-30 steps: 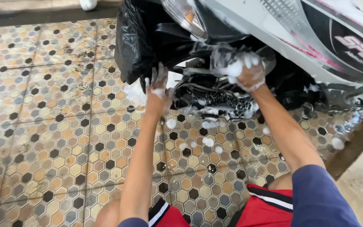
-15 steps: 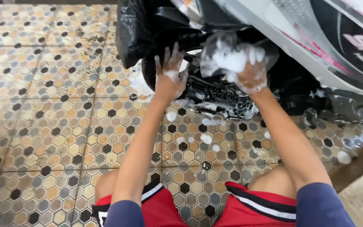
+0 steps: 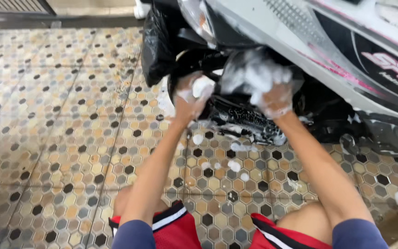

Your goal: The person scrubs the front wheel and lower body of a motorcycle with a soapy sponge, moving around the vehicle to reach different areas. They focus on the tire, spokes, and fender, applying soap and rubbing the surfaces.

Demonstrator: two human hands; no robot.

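A white and pink scooter [image 3: 346, 50] stands over the tiled floor, its black underside parts covered in soap foam. My right hand [image 3: 272, 94], white with suds, grips a foamy clear sponge or cloth [image 3: 249, 74] and presses it against the dark lower body. My left hand [image 3: 190, 97], also soapy, holds a lump of foam against the black part just to the left, fingers curled. A black plastic bag [image 3: 157, 46] hangs at the scooter's left end.
Wet hexagon-patterned tiles [image 3: 61, 138] cover the floor, with blobs of foam [image 3: 233, 165] below the scooter. My knees in red shorts [image 3: 171, 230] are at the bottom edge. A drain grate [image 3: 14, 7] runs along the top left.
Both hands have shifted upward and leftward along the scooter's underside, and the foam mass under my right hand has grown. The view has moved in closer.
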